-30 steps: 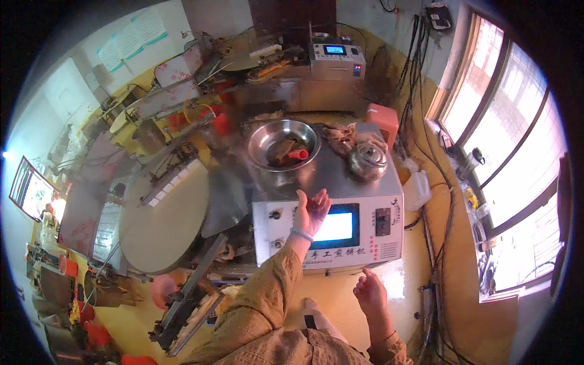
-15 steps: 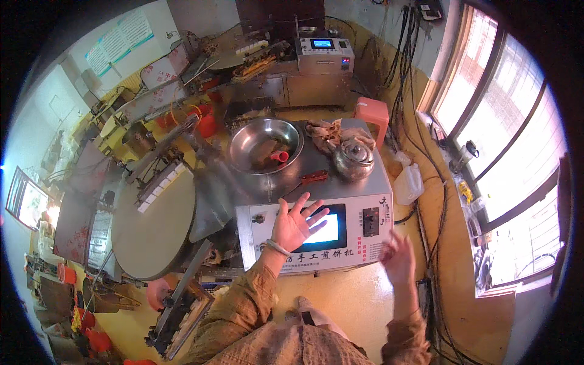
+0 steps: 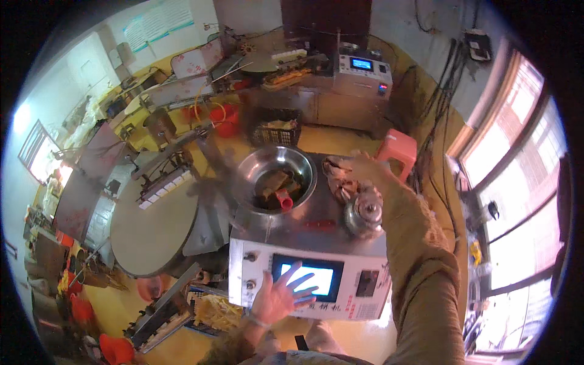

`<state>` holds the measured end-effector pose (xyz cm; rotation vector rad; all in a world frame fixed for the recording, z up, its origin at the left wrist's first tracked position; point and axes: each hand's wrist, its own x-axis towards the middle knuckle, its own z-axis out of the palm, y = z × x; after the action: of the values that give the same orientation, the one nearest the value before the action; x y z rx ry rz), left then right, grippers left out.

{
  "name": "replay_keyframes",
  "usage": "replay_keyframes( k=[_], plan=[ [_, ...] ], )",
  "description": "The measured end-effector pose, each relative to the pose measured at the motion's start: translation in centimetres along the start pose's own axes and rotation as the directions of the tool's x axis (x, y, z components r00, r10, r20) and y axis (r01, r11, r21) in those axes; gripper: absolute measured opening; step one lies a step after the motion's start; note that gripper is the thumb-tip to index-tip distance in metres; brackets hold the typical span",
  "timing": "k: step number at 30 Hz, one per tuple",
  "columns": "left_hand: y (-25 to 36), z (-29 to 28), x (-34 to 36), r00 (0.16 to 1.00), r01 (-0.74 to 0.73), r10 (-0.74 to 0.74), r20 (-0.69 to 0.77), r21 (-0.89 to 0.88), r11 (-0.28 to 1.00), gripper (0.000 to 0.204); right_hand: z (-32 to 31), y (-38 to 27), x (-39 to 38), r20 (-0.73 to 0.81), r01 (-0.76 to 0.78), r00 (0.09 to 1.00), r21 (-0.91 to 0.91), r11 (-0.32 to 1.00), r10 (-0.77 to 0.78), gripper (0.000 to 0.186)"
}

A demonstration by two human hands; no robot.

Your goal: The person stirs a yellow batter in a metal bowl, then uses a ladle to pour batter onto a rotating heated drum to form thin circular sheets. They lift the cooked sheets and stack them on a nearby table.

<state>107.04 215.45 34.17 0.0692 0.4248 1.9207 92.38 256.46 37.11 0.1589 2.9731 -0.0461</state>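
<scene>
Left fingers (image 3: 289,277): spread wide, screen (image 3: 323,277) behind them. Right fingers (image 3: 369,167): blurred, grip cannot be told; cloth (image 3: 340,177) just beside, kettle (image 3: 365,214) near them.

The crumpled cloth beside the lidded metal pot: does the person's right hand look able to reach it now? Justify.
Probably yes: the right hand is stretched out beside the cloth, with nothing visible between them, though blur hides whether they touch.

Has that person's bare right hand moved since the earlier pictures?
Yes. The bare right hand has gone forward, from the near side of the white-fronted metal machine to near the crumpled brown cloth on its top.
</scene>
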Motion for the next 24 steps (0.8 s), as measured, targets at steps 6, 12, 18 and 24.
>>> replay_keyframes(
  k=[6,12,18,24],
  plan=[
    [-1.8,-0.2,-0.4,0.995,-0.071,0.069,-0.071,-0.021,0.997,0.079,6.1,2.7,6.4,0.028,0.15,0.987,0.173,0.974,-0.157,0.034],
    [-2.4,0.8,0.1,0.98,-0.102,0.112,-0.164,0.072,0.992,0.08,5.4,4.5,9.0,-0.188,-0.005,0.969,0.628,0.779,0.158,0.026],
    [-2.4,2.2,1.3,0.992,-0.07,0.08,-0.101,0.096,0.993,0.081,-5.3,10.7,3.5,-0.376,0.155,0.833,0.863,0.481,0.406,0.025],
    [-2.4,4.4,4.5,0.999,-0.016,0.005,0.051,0.218,0.976,0.077,-11.1,9.2,-16.0,-0.406,0.532,0.818,0.804,-0.266,0.407,0.032]
  ],
)
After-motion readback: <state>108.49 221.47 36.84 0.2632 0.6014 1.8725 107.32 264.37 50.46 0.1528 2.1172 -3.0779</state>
